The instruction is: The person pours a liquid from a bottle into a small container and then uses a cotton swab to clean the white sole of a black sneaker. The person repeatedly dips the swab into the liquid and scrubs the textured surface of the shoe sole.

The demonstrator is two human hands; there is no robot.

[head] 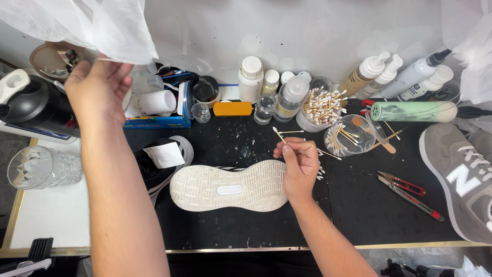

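Nearest, a white sole (228, 186) is laid tread-up on the black mat (359, 215), with the right hand (299, 166) closed just above its right end, a cotton swab (280, 135) pinched between fingertips so that its tip points up and away, seemingly kept off the mat. To the right, red snips (402, 183), a bowl of swabs (348, 136) and a grey shoe (464, 179) are set close by, crowding that side. Farther back on the left, the left hand (97, 87) is raised with its fingers closed on the edge of a white sheet (110, 28), which hangs in front of the clutter there, while bottles (289, 97) are ranked along the wall.
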